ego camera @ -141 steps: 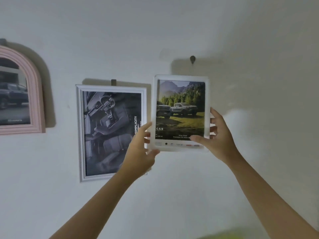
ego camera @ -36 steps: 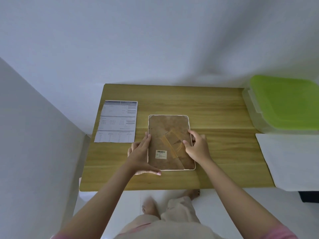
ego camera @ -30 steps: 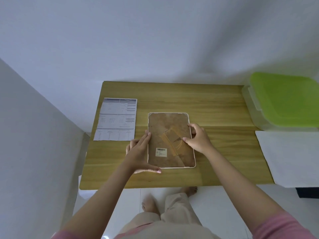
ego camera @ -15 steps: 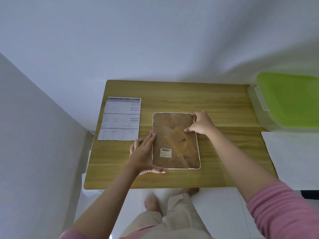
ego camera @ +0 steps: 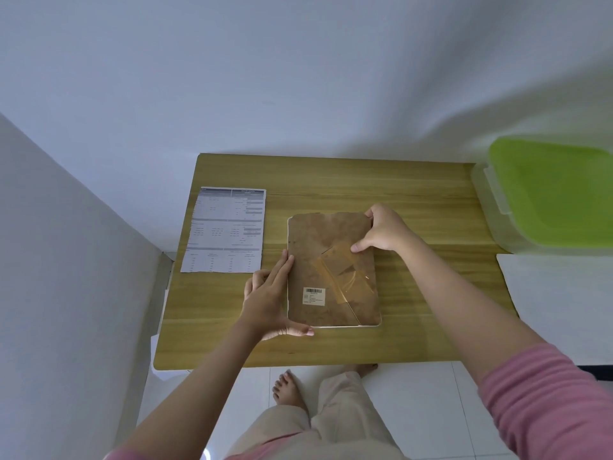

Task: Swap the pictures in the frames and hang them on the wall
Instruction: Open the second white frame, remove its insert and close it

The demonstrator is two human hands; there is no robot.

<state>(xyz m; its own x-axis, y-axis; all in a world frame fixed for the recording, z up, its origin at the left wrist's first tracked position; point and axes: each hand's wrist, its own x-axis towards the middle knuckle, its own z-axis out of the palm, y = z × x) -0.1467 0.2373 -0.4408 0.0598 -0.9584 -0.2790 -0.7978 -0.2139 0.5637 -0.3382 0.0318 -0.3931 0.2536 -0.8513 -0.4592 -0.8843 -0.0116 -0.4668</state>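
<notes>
Frame (ego camera: 326,257): face down, brown backing board up, lying flat near the middle of the tabletop (ego camera: 414,200), long sides running from the near edge toward the far edge. Thin white rim visible around the board. Barcode label (ego camera: 313,296) on the lower half of the backing; folded easel stand (ego camera: 345,277) taped diagonally across the board.

Left hand (ego camera: 270,298): fingers straight and pressed together, laid along the frame's left edge; thumb stretched along the frame's near edge at its near-left corner.

Right hand (ego camera: 384,229): at the frame's far-right corner, fingers curled over the right rim, thumb tip pressing down on the backing. Pink sleeve (ego camera: 544,403) pushed up the forearm.

Printed sheet (ego camera: 227,229): flat near the tabletop's left edge, just beside the frame, not touching it.

Green-lidded box (ego camera: 557,194): off the tabletop's far-right corner.

White surface (ego camera: 564,300): beyond the tabletop's right edge.

Bare feet (ego camera: 288,390): on white floor tiles below the near edge.
</notes>
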